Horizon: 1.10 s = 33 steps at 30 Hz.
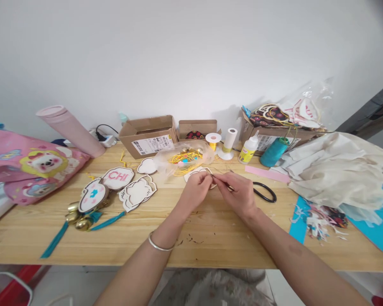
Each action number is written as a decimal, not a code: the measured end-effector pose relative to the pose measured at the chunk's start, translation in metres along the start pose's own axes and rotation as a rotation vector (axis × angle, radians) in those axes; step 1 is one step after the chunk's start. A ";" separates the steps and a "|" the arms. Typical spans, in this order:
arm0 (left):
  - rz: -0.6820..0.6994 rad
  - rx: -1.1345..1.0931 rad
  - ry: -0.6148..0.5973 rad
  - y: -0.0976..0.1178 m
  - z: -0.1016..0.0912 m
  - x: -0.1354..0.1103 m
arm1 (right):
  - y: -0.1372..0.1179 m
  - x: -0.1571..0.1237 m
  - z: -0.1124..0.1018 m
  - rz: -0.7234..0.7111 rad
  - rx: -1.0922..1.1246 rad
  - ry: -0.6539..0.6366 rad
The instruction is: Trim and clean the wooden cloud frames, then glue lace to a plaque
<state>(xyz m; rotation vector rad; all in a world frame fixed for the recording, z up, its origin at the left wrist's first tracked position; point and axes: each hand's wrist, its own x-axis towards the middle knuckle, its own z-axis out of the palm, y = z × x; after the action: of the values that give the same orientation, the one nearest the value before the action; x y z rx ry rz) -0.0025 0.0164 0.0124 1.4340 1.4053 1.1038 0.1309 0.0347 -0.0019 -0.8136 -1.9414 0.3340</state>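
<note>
My left hand [196, 189] and my right hand [238, 193] meet over the middle of the wooden table [191, 238], fingers pinched together. The right hand pinches a thin needle-like tool [221, 181] whose tip points at the left fingertips. The left fingers pinch something too small to name, perhaps thread. Just behind the hands lies a white cloud-shaped wooden piece [196, 172]. A silver bangle [159, 245] circles my left wrist. Black scissors [264, 192] lie just right of my right hand.
Finished ornaments [115, 189] with bells and teal tassels lie at left. A clear bag of yellow cord [185, 158], cardboard boxes [148, 136], spools [213, 140], a glue bottle [248, 149], a teal thread cone [273, 151], white cloth [335, 170], blue paper scraps [319, 219] and a pink bag [35, 165] surround them.
</note>
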 end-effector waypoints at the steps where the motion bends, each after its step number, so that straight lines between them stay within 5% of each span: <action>1: -0.030 -0.085 -0.027 0.001 0.000 0.000 | -0.001 0.000 0.000 0.002 0.003 -0.001; 8: -0.116 -0.385 0.092 -0.002 0.008 -0.001 | -0.003 0.001 0.001 0.161 0.048 0.048; 18: -0.113 -0.352 0.129 -0.007 0.014 -0.003 | 0.006 -0.001 0.006 0.326 0.177 0.104; 26: -0.036 -0.244 -0.035 0.001 0.009 -0.007 | 0.008 0.010 -0.008 0.531 0.361 0.287; 33: 0.089 0.138 -0.384 -0.003 -0.006 -0.011 | 0.017 0.011 -0.011 0.670 0.552 0.319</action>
<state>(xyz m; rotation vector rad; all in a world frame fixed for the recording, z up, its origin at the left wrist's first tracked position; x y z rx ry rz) -0.0091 0.0058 0.0112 1.7161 1.1681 0.7429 0.1442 0.0536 0.0017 -1.0405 -1.1460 1.0198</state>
